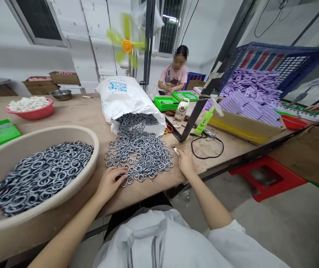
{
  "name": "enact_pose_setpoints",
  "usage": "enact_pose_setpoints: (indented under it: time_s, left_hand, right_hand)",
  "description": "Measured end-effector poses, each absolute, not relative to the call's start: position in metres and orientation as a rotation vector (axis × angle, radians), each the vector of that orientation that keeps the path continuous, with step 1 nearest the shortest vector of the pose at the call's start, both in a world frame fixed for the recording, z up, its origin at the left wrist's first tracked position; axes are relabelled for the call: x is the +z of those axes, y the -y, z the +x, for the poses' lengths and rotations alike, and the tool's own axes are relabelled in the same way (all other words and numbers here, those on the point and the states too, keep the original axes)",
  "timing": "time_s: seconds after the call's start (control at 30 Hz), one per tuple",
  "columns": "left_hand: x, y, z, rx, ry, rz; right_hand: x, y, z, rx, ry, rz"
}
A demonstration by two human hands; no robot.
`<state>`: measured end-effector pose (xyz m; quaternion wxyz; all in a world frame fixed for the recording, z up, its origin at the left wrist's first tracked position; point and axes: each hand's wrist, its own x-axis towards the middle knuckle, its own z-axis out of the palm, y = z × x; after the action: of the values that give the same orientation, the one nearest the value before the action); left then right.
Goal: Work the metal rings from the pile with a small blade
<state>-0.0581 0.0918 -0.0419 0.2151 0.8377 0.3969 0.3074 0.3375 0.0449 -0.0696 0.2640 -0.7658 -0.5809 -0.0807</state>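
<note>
Grey rings point(141, 154) lie in a loose pile on the tabletop, spilling from the mouth of a white sack point(128, 95) on its side. My left hand point(111, 183) rests at the near left edge of the pile, thumb and fingers apart beside the closest rings; nothing held shows. On the pile's right side, my right hand point(186, 163) is closed around a small white piece with a dark tip point(175, 150), whose exact kind is unclear. A large beige basin point(91, 163) of similar rings stands left of my left hand.
A metal post point(195, 117) rises beyond my right hand, near a green bottle point(204, 121) and black cable point(207, 158). Orange-handled scissors point(169, 128) lie by the sack. A pink bowl point(32, 114) holds white pieces. Another person point(176, 72) sits across.
</note>
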Motion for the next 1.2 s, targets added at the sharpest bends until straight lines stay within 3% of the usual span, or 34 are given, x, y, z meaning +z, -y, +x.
enact_pose_setpoints:
  time_s: [0.3, 1.0, 1.2]
  left_hand:
    - [-0.040, -0.092, -0.061, 0.963, -1.190, 2.434]
    - [-0.036, -0.080, -0.075, 0.826, -1.126, 2.474]
    - [-0.038, -0.080, -0.080, 0.841, -1.140, 2.413]
  right_hand:
    - [-0.059, -0.043, 0.327, -0.166, 1.514, -2.098]
    - [-0.048, -0.039, 0.315, -0.099, 1.608, -2.116]
    - [-0.044, -0.033, 0.312, -0.153, 1.505, -1.873]
